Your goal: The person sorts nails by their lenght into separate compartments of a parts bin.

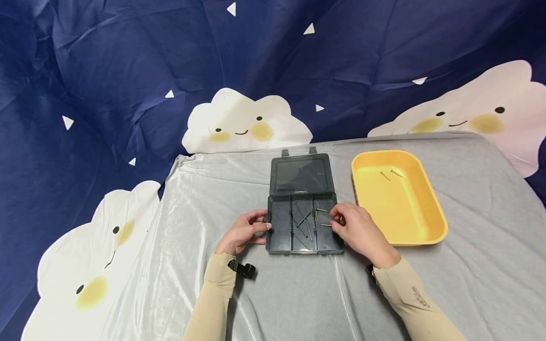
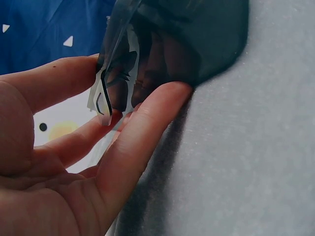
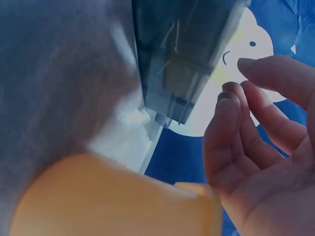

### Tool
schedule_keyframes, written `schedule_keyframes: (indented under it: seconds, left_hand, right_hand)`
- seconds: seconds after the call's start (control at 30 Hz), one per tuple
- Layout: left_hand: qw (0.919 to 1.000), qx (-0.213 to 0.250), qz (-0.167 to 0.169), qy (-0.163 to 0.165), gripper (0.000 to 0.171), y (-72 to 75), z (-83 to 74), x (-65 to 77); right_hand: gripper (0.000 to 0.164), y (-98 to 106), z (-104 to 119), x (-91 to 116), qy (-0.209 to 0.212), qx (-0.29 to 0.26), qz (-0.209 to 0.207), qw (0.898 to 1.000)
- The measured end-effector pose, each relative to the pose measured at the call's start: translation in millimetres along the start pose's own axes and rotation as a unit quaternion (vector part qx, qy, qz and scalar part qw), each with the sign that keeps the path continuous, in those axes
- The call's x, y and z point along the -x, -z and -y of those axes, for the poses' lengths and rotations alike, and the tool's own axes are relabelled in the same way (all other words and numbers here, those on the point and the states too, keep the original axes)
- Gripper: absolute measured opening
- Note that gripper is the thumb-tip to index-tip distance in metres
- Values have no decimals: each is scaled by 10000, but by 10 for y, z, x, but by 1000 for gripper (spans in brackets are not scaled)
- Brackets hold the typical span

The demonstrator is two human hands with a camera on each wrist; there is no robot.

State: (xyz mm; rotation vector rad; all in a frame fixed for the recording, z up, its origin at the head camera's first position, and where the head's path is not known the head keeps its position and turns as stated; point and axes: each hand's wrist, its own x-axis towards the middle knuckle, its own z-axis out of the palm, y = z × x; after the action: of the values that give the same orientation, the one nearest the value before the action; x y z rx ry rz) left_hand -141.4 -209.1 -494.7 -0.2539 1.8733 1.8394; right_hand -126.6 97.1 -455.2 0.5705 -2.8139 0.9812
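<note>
A dark see-through plastic box (image 1: 279, 227) lies with its lid (image 1: 304, 175) folded back and its inside split into three compartments. My left hand (image 1: 247, 232) grips the box's left side, thumb in front and fingers along the edge, as the left wrist view shows. Several long metal screws (image 1: 309, 230) lie loose in the middle compartment. My right hand (image 1: 358, 229) is over the box's right edge, fingers loosely bent. Its fingertips are close to a screw (image 1: 326, 225) in the right compartment. In the right wrist view nothing shows between the fingertips.
A yellow tray (image 1: 426, 189) stands to the right of the box, beside my right hand. Two screws (image 1: 396, 173) lie at its far end. A grey cloth (image 1: 294, 293) covers the table, and a dark blue cloud-patterned curtain (image 1: 273, 57) hangs behind it.
</note>
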Motion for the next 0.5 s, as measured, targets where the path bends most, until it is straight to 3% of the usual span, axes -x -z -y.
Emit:
schedule_keyframes:
  seconds: [0.5]
  left_hand:
    - [10000,-55,3,15,60,3,12,-11]
  right_hand:
    - [8,402,56,-33,237,149,-469,9985]
